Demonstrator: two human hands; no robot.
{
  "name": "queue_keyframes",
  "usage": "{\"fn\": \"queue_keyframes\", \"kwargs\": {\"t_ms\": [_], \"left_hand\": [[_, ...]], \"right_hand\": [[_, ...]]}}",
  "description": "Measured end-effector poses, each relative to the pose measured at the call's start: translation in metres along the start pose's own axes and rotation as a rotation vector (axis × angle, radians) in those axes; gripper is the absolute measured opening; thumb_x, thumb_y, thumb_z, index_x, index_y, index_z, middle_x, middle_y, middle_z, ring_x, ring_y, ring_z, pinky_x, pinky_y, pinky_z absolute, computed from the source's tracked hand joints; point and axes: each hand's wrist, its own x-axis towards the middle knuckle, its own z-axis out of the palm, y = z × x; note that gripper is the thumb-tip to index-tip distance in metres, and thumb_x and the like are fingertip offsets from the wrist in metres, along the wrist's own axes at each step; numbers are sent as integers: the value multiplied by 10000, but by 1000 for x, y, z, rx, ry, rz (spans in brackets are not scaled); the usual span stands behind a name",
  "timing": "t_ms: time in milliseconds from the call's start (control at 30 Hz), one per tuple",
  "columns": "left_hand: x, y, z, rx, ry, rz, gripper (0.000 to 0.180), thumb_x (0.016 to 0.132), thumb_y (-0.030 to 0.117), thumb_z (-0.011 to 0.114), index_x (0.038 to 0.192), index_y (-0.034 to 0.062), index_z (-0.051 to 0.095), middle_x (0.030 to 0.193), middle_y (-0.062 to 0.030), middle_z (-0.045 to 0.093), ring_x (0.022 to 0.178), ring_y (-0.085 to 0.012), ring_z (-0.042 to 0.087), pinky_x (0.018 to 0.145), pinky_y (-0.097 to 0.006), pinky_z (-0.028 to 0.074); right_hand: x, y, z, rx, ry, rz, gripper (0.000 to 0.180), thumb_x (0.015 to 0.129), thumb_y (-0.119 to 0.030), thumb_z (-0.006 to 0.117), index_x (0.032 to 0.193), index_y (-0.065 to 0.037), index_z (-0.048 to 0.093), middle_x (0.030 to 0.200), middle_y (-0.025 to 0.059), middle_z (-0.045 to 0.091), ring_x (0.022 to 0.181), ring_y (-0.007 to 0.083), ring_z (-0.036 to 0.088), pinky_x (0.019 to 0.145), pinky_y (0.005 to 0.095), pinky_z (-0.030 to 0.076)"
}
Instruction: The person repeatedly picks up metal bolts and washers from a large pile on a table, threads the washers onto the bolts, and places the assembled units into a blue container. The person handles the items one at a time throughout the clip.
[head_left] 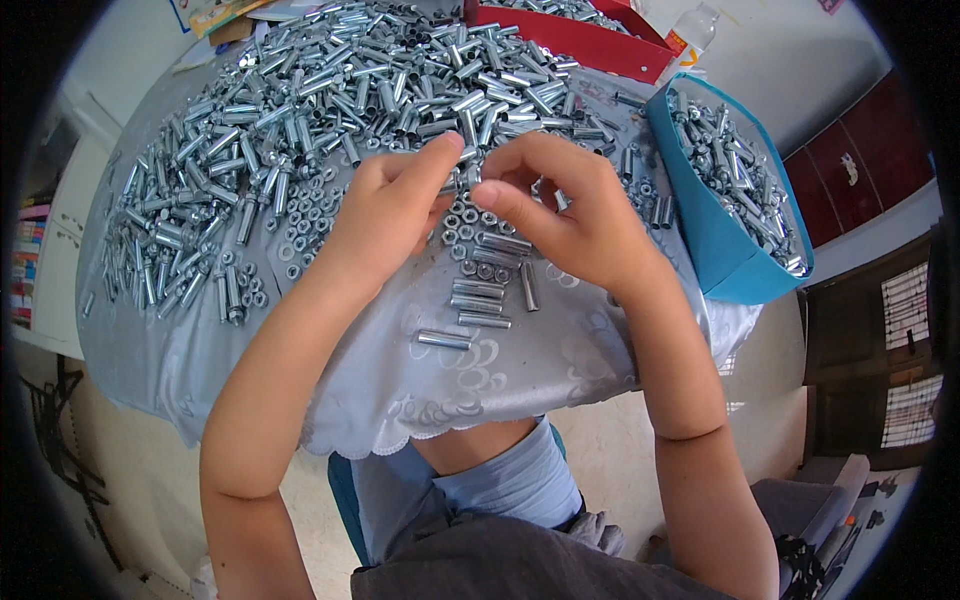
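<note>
Head view shows me the left hand (392,208) and right hand (565,205) pinched around a small metal part (471,177) above the table; the blue box (745,265) looks well filled, but a big heap of metal tubes (375,85) seems left.

A person's left forearm (285,370) and right forearm (672,345), both bare, angle inward, hands close together. The left hand (390,205) points one digit (440,155) forward above curled fingers (436,212); opposite, the right hand (580,215) arches, index finger (520,150) bent above the thumb (505,198), back of the hand upward.
</note>
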Motion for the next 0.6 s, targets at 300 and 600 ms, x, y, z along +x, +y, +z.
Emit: {"fn": "queue_keyframes", "kwargs": {"t_ms": [300,600], "left_hand": [[0,0,2,47,-6,34,445,837,404,540,515,102,489,462,47,383,401,-40,336,381,-207,236],[3,-5,1,96,-42,69,524,831,430,540,451,82,445,449,25,397,428,-54,363,441,-215,322]], "right_hand": [[0,-12,-5,75,-46,160,272,724,-193,707,925,-53,589,661,56,536,590,154,547,524,272,432],[2,-10,-5,123,40,98,266,713,-228,715,887,-64,598,609,30,486,559,159,498,510,274,406]]}}
